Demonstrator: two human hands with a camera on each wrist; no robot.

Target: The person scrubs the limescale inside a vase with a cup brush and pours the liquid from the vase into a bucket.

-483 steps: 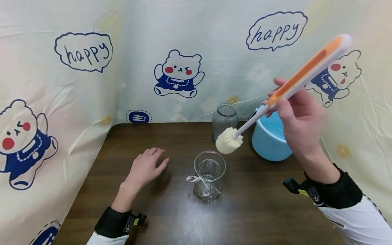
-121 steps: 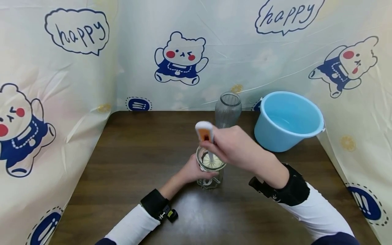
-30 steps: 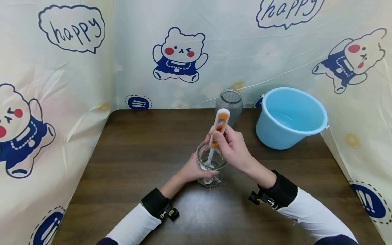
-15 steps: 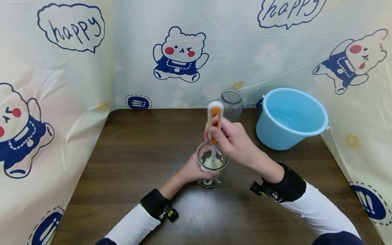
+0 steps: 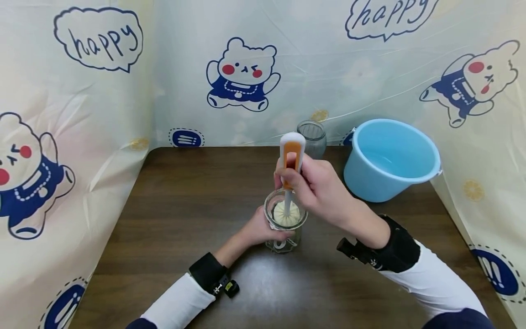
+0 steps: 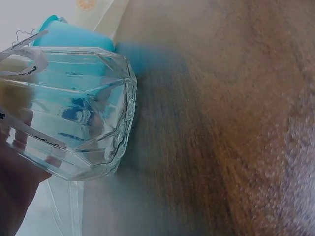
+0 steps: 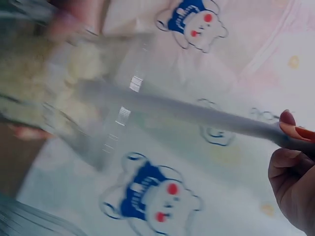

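My left hand (image 5: 260, 227) grips a clear glass vase (image 6: 93, 123) round its neck, thumb across the front. White ribbon (image 6: 34, 135) with dark print is tied round the vase, and the base shows facets in the left wrist view. My right hand (image 5: 324, 192) holds a bottle brush (image 5: 292, 137) by its white and orange handle, nearly upright above the vase. The brush's grey-white shaft (image 7: 197, 113) runs down through the mouth. Its cream round head (image 5: 286, 214) sits inside, just below the rim, blurred in the right wrist view.
Behind my right hand stands a second glass jar (image 5: 312, 137), partly covered by the hand and brush. A light blue bucket (image 5: 382, 187) stands at the back right of the dark wooden table (image 5: 197, 183). A printed cloth (image 5: 181, 68) hangs round the back and sides.
The brush has risen within the vase, its head now up near the mouth, and its handle is more upright than a second ago. Sixteen seconds ago it was outside and my left hand lay free.
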